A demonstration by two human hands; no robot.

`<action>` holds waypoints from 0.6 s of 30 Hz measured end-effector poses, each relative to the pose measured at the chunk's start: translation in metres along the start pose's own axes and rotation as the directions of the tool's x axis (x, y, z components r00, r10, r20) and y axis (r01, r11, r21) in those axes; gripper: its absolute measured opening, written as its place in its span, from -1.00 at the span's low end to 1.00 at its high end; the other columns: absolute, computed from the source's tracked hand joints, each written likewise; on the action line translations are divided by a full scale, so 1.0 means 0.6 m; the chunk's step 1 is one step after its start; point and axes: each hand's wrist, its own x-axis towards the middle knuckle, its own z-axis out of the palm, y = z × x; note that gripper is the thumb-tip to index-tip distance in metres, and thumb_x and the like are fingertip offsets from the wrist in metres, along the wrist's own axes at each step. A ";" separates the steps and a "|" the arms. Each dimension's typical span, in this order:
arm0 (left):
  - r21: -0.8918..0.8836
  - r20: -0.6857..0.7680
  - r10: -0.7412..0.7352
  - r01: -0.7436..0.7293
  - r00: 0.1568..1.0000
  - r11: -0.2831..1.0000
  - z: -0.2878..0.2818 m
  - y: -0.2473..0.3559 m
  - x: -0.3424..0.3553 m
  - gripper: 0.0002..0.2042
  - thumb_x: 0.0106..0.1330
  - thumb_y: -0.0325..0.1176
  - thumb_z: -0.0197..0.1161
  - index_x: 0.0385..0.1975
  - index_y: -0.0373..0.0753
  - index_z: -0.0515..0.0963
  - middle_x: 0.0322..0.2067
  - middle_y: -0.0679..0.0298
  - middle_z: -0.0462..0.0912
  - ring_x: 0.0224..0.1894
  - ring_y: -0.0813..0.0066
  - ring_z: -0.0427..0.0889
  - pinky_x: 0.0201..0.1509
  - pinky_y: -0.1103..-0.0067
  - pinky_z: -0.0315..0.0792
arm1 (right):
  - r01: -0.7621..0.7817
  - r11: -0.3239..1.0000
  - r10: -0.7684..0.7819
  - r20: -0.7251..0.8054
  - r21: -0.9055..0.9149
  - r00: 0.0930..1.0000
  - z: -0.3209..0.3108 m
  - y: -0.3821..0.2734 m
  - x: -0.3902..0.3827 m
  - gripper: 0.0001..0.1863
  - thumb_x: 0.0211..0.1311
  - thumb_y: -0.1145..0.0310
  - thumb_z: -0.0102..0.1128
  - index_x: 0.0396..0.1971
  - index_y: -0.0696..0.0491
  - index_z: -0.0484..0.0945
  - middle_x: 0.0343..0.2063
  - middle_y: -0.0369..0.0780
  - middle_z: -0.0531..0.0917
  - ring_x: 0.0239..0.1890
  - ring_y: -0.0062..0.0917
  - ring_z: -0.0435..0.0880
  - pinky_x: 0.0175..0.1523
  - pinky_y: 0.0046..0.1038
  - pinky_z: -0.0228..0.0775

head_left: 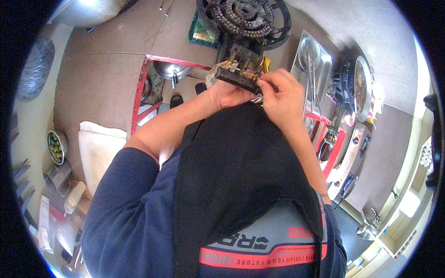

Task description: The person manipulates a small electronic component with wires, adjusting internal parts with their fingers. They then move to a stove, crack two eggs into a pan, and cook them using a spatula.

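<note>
A cast-iron ring gas burner [244, 17] sits at the top of the view. From it toward me extends a black metal pipe [230, 78] with brass valves [234, 60] and a yellow piece [266, 64]. My left hand [228, 96] is under the pipe, gripping it, its fingers partly hidden. My right hand [282, 95] is closed at the pipe's right end, thumb and forefinger on a small brass fitting [256, 79]. Black cloth [236, 171] covers my front below both hands.
A red-edged opening [140, 95] with a steel vessel [169, 68] lies left of the pipe. Steel trays with utensils [320, 74] and other stoves [345, 88] stand at right. A white board [99, 153], a bowl of green produce [56, 147] and plastic-wrapped bundle [34, 69] are at left.
</note>
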 end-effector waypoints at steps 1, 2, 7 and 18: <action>-0.007 -0.010 0.003 -0.003 1.000 1.000 0.002 -0.001 -0.001 -0.60 0.51 -0.30 0.35 0.28 -0.25 0.56 0.15 0.03 0.73 0.22 0.14 0.72 0.46 0.09 0.56 | 0.016 1.000 -0.016 -0.005 0.003 1.000 0.000 0.001 0.000 -0.93 0.21 0.49 0.43 -0.36 0.14 0.71 -0.41 -0.09 0.68 -0.32 -0.12 0.72 -0.18 -0.16 0.53; -0.013 -0.020 0.007 -0.007 1.000 1.000 0.004 -0.002 -0.002 -0.59 0.51 -0.28 0.36 0.28 -0.25 0.56 0.15 0.04 0.73 0.22 0.15 0.72 0.46 0.09 0.56 | 0.035 0.999 -0.035 -0.010 -0.001 0.999 0.001 0.002 0.001 -0.93 0.23 0.50 0.43 -0.33 0.15 0.71 -0.42 -0.10 0.68 -0.37 -0.19 0.71 -0.22 -0.22 0.52; -0.050 -0.034 0.004 -0.006 0.999 0.999 0.004 -0.005 0.000 -0.59 0.51 -0.26 0.36 0.28 -0.24 0.56 0.14 0.07 0.73 0.20 0.15 0.73 0.45 0.08 0.57 | 0.044 0.999 -0.044 -0.017 -0.013 0.999 0.004 0.005 0.002 -0.93 0.23 0.51 0.44 -0.32 0.15 0.72 -0.42 -0.10 0.68 -0.36 -0.19 0.71 -0.21 -0.23 0.53; -0.032 -0.075 0.020 -0.022 0.997 0.999 0.005 -0.001 -0.002 -0.63 0.49 -0.26 0.36 0.21 -0.25 0.61 0.10 0.10 0.76 0.19 0.18 0.73 0.42 0.14 0.58 | 0.056 0.998 -0.056 -0.014 -0.001 0.998 0.005 0.006 -0.002 -0.92 0.24 0.49 0.45 -0.32 0.15 0.72 -0.45 -0.12 0.67 -0.42 -0.24 0.69 -0.28 -0.28 0.50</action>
